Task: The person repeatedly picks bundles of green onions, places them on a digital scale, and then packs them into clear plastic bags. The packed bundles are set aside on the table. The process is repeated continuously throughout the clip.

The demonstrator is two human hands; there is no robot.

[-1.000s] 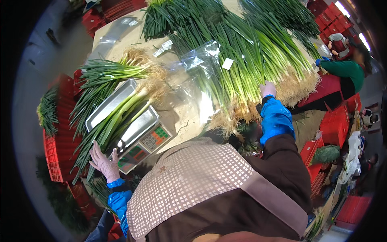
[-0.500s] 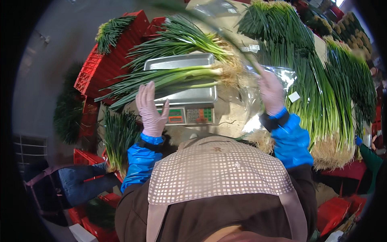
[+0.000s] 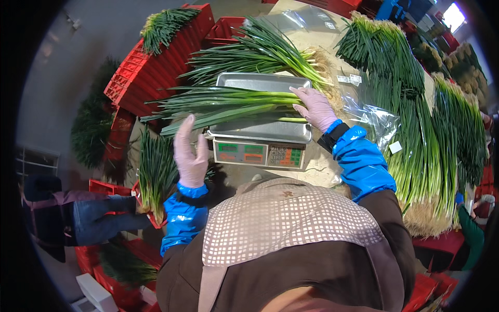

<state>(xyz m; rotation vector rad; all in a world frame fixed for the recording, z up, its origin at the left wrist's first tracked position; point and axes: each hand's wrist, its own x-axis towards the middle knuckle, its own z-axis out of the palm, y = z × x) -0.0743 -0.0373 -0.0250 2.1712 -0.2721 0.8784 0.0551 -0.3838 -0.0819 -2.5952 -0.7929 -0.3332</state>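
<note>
A bunch of green onions [image 3: 234, 100] lies across the metal tray [image 3: 260, 131] of a weighing scale [image 3: 258, 153]. Its leaves hang over the tray's left side. My gloved right hand [image 3: 315, 108] is closed round the pale stem ends at the right of the tray, hiding most of the roots. My left hand [image 3: 190, 156], also gloved, is held up just left of the scale. Its fingers are spread and nothing is in them; the tips come close to the hanging leaves.
Another green onion pile [image 3: 260, 54] lies behind the scale. Clear plastic bags [image 3: 377, 122] and large heaps of green onions [image 3: 410, 151] cover the right side. Stacked red crates [image 3: 156, 73] stand at the left, more green onions [image 3: 153, 177] below them. Another person [image 3: 99, 216] stands lower left.
My right hand has come left from over the plastic bags to the bunch's stem ends; the blurred stalk it held up no longer shows. My left hand has drawn away from the leaves.
</note>
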